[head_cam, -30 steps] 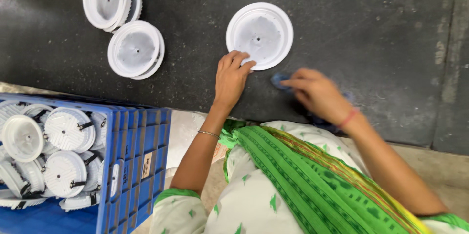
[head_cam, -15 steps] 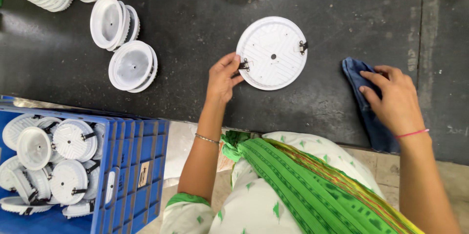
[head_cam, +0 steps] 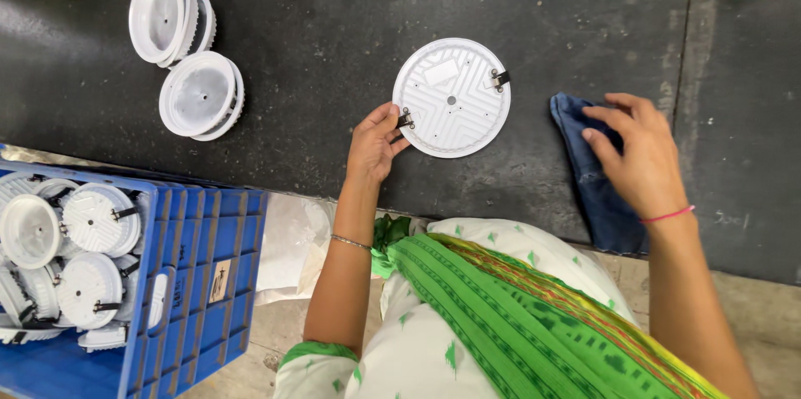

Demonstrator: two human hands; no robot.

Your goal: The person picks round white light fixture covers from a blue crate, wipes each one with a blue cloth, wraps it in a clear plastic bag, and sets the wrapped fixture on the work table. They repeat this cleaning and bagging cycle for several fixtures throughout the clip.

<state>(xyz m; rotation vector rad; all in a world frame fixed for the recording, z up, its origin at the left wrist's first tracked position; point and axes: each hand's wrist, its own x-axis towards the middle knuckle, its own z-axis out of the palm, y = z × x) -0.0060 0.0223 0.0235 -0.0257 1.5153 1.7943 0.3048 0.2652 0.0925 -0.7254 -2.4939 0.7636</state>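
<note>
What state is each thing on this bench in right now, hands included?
Round white panel: flat on the black bench, ribbed side up, spring clips at two edges.
Left hand: fingertips on the panel's near-left clip.
Right hand: lying on the blue cloth.
Blue cloth: crumpled, partly under the hand.
White housings: loose, some stacked or tilted.
Blue crate: holds more housings.

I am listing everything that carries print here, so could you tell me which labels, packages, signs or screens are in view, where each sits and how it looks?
Label: on the blue crate's outer wall, lower left; small pale upright rectangle with dark print.
Sticker: on the white round disc the left hand touches; blank-looking white rectangle, tilted.
No signs or screens.
</note>
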